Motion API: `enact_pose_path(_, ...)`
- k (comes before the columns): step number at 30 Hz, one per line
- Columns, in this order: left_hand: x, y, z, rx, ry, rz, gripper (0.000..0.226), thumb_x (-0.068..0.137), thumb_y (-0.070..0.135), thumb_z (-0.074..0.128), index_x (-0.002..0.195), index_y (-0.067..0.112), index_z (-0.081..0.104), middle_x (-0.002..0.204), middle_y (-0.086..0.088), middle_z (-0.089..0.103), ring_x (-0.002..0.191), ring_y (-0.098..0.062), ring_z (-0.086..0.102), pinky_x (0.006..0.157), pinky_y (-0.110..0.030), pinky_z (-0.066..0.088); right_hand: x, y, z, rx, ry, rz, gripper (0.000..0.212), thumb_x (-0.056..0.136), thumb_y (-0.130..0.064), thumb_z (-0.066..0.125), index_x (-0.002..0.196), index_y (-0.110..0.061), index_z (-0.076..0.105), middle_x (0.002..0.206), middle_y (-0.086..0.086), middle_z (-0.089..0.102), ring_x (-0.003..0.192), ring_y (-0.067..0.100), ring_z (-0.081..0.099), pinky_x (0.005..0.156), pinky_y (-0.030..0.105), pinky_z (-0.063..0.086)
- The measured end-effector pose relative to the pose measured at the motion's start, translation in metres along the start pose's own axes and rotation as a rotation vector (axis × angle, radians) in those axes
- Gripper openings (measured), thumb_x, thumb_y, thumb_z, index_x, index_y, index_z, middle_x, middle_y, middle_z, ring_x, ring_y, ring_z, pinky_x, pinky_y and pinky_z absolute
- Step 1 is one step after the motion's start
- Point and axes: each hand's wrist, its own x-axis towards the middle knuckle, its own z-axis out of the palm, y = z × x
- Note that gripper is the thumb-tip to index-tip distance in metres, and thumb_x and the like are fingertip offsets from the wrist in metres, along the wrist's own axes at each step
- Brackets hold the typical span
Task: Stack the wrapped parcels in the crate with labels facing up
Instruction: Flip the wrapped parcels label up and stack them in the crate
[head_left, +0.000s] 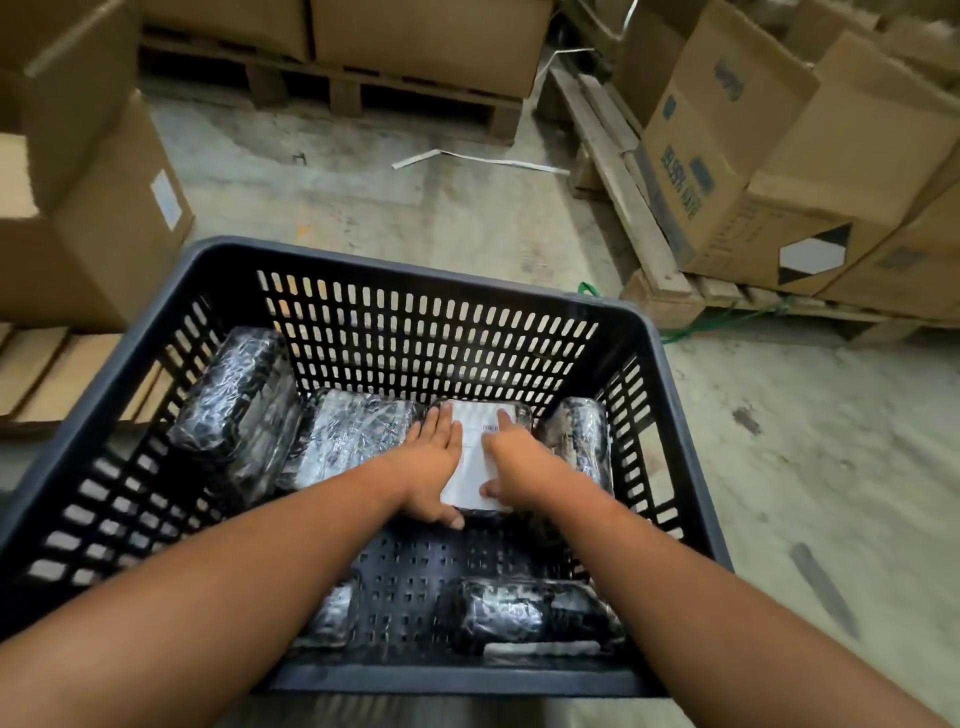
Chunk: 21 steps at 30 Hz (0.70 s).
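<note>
Parcel (475, 457) — film-wrapped, white label up

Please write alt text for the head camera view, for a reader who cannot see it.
Two bare hands, left hand and right hand, press flat on a plastic-wrapped parcel with a white label facing up inside a dark slotted plastic crate. Other black shiny wrapped parcels lie around it, and brown cardboard boxes on wooden pallets stand on the concrete floor behind.

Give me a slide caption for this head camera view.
Both hands press a label-up parcel flat among wrapped parcels in a slotted black crate.
</note>
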Motion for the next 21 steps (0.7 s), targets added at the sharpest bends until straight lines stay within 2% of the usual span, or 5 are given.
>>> enact_pose_path(5, -0.002, 0.001, -0.003, 0.011, -0.002, 0.001, 0.134, 0.079, 0.055, 0.075, 0.149, 0.001, -0.026, 0.148, -0.022, -0.041, 0.143, -0.038, -0.030, 0.111, -0.040, -0.015, -0.023, 0.015, -0.056, -0.049, 0.526, 0.092, 0.038, 0.093, -0.029, 0.074, 0.130, -0.023, 0.067, 0.129, 0.005, 0.068, 0.099, 0.025, 0.071, 0.082, 0.043, 0.060)
enact_pose_path(8, -0.003, 0.001, -0.005, 0.017, -0.018, 0.015, 0.134, 0.079, 0.053, 0.076, 0.148, 0.002, -0.026, 0.148, -0.020, -0.041, 0.142, -0.037, -0.031, 0.112, -0.040, -0.015, -0.044, 0.029, -0.067, -0.183, 0.366, 0.288, 0.024, 0.093, -0.022, 0.067, 0.109, -0.005, 0.065, 0.119, 0.019, 0.059, 0.096, 0.036, 0.064, 0.077, 0.041, 0.052)
enact_pose_path(11, -0.002, -0.003, -0.008, 0.010, -0.038, 0.031, 0.133, 0.078, 0.050, 0.078, 0.149, 0.005, -0.026, 0.149, -0.017, -0.040, 0.142, -0.034, -0.030, 0.115, -0.042, -0.013, -0.057, 0.028, -0.057, -0.269, 0.147, 0.253, 0.027, 0.094, -0.033, 0.068, 0.089, -0.007, 0.064, 0.113, 0.015, 0.060, 0.111, 0.034, 0.057, 0.102, 0.046, 0.048)
enact_pose_path(16, -0.002, -0.006, -0.007, 0.026, -0.024, 0.031, 0.133, 0.076, 0.050, 0.079, 0.151, 0.009, -0.023, 0.152, -0.013, -0.037, 0.145, -0.032, -0.026, 0.120, -0.046, -0.007, -0.059, 0.026, -0.047, 0.203, 0.173, 0.221, 0.089, 0.081, -0.053, 0.081, 0.154, -0.023, 0.040, 0.144, 0.016, 0.034, 0.129, 0.038, 0.049, 0.113, 0.048, 0.044)
enact_pose_path(21, -0.001, -0.008, -0.008, 0.064, -0.031, 0.038, 0.133, 0.076, 0.057, 0.076, 0.150, 0.013, -0.026, 0.151, -0.012, -0.040, 0.145, -0.032, -0.026, 0.123, -0.051, 0.000, -0.051, 0.028, -0.026, 0.407, 0.097, 0.197, 0.086, 0.098, -0.055, 0.057, 0.163, -0.042, 0.003, 0.156, 0.018, 0.046, 0.129, 0.035, 0.056, 0.111, 0.041, 0.045)
